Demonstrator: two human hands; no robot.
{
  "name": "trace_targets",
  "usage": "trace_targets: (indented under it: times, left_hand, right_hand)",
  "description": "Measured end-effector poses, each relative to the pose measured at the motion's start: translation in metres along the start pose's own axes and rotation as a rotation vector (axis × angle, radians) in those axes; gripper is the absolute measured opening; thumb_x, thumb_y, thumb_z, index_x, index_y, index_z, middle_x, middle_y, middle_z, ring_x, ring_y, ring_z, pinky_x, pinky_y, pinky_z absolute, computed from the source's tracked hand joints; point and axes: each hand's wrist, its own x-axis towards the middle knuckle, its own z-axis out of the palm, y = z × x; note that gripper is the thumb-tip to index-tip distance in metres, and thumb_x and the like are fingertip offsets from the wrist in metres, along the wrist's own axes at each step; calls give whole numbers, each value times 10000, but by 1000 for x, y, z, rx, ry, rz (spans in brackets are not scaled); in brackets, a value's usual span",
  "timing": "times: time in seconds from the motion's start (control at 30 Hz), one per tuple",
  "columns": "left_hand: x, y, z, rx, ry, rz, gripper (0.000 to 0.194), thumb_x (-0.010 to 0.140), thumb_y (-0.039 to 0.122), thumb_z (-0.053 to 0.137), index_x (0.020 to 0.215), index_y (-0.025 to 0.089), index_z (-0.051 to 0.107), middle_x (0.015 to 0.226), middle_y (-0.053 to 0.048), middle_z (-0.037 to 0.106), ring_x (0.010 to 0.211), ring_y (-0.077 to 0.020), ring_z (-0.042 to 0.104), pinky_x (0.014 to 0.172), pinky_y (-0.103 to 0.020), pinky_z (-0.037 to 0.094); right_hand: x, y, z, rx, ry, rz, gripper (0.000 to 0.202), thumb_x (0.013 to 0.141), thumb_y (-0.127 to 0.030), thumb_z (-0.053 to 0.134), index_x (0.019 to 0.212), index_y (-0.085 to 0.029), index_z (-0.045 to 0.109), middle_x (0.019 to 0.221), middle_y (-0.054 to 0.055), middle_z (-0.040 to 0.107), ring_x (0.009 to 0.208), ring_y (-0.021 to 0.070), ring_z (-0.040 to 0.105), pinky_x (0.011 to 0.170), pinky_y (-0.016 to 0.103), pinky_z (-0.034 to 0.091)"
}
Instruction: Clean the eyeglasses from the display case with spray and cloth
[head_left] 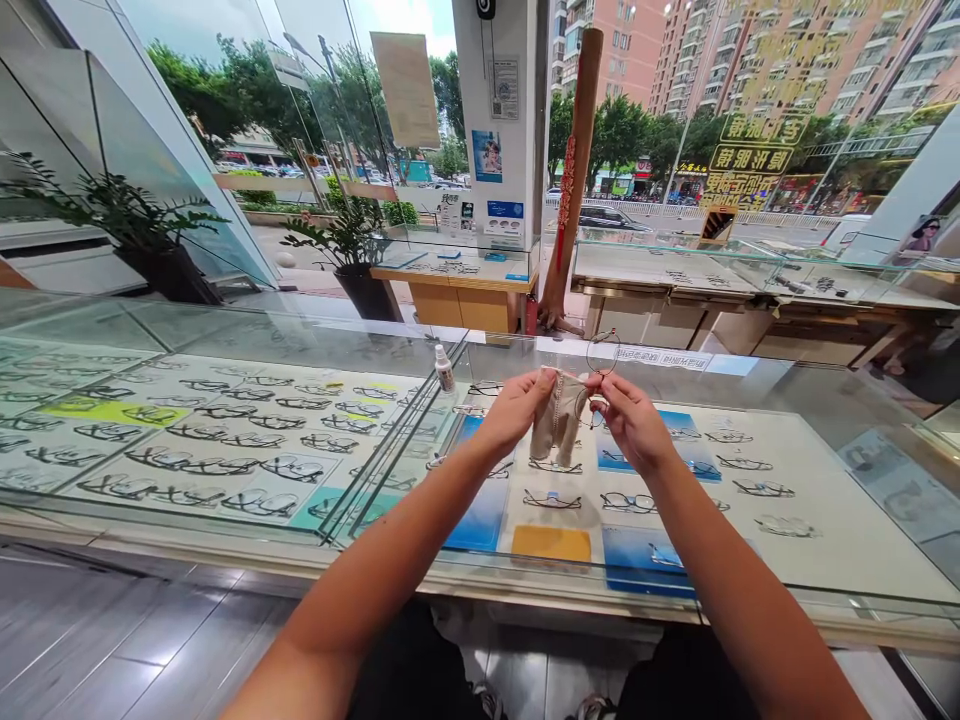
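Note:
Above the glass counter, my left hand (519, 408) pinches the upper left part of a beige cloth (549, 430), which hangs down in folds. To its right, my right hand (630, 418) is closed on a pair of thin-rimmed glasses (602, 352), with one round rim standing up above the fingers. The cloth's right side reaches the glasses between my two hands, and part of the frame is hidden by cloth and fingers. A small white spray bottle (444, 370) stands upright on the counter, left of my left hand.
Rows of glasses (255, 467) lie inside the glass display counter (825, 570), which spans the view in front of me. Farther off are another display case (660, 265), a wooden post (577, 150), potted plants (367, 285) and large windows.

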Motion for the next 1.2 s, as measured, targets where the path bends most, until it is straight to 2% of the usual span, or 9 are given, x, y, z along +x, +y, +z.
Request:
trace_targets:
  times: [0.17, 0.4, 0.53, 0.63, 0.77, 0.93, 1.07, 1.2]
  left_hand:
    - [-5, -9, 6, 89, -85, -48, 630, 889, 749, 703, 963, 127, 770, 800, -46, 721, 670, -129, 597, 626, -230, 426]
    - [-10, -13, 16, 146, -146, -67, 636, 915, 762, 657, 923, 133, 756, 804, -63, 710, 713, -157, 604, 685, -263, 447]
    - [-10, -18, 16, 81, -128, -106, 621, 885, 751, 705, 882, 131, 740, 762, -54, 682, 685, -147, 580, 675, -260, 432]
    - [-11, -15, 15, 17, -173, -145, 584, 857, 713, 767, 865, 132, 709, 743, -37, 653, 653, -127, 555, 656, -249, 417]
    - [-13, -6, 15, -19, -271, -164, 533, 799, 600, 879, 1022, 134, 748, 828, -38, 677, 723, -135, 594, 688, -242, 430]
    - [-12, -8, 17, -8, -188, -134, 625, 737, 598, 924, 1127, 139, 760, 867, -47, 699, 755, -150, 623, 709, -247, 447]
    - [-10, -15, 18, 52, -165, -126, 581, 778, 645, 871, 1015, 125, 766, 767, -25, 636, 679, -126, 559, 636, -231, 394]
    - [-9, -16, 17, 103, -171, -106, 558, 823, 664, 820, 901, 116, 751, 752, -30, 622, 660, -119, 532, 624, -236, 374]
  right_hand:
    - [2, 8, 1, 42, 40, 1, 283, 846, -543, 825, 950, -279, 827, 1122, 50, 689, 1010, 220, 600, 929, 364, 510]
    - [-2, 12, 7, 62, 50, 80, 350, 820, -571, 855, 1001, -272, 829, 1105, 43, 716, 937, 202, 607, 837, 324, 511]
    - [-6, 12, 11, 44, 28, 97, 350, 836, -572, 839, 1011, -269, 831, 1067, 36, 725, 908, 198, 617, 807, 316, 499]
    - [-5, 13, 12, 53, 22, 104, 378, 823, -592, 844, 1004, -261, 825, 1012, 38, 727, 873, 199, 614, 795, 323, 496]
    - [-3, 15, 12, 153, 38, 173, 417, 752, -586, 904, 968, -239, 818, 887, 28, 717, 774, 179, 589, 714, 310, 479]
    - [-2, 15, 11, 251, 63, 182, 395, 726, -546, 936, 963, -254, 815, 943, 24, 747, 823, 173, 627, 728, 292, 509]
    - [-2, 15, 11, 274, 92, 153, 368, 727, -538, 936, 941, -266, 811, 985, 30, 762, 876, 185, 643, 772, 302, 523]
    - [-1, 15, 12, 297, 100, 142, 358, 723, -530, 948, 926, -264, 821, 943, 18, 754, 822, 163, 627, 726, 279, 518]
